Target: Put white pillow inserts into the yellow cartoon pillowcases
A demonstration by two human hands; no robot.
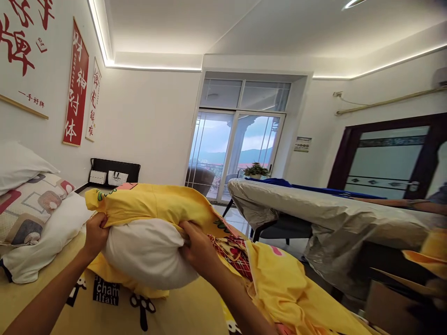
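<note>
A white pillow is partly inside a yellow pillowcase printed with green and pink patches, its bare end facing me. My left hand pinches the case's edge at the left of the opening. On the other side, my right hand is closed on the case's edge beside the pillow; some of its fingers are hidden. Below them spreads a yellow bed sheet with black printed figures and lettering. More yellow fabric and a red patterned cloth lie to the right.
Patterned and white pillows are piled at the left. A covered table stands at the right with a dark chair under it. Another person's arm rests on that table. A cardboard box sits at the lower right.
</note>
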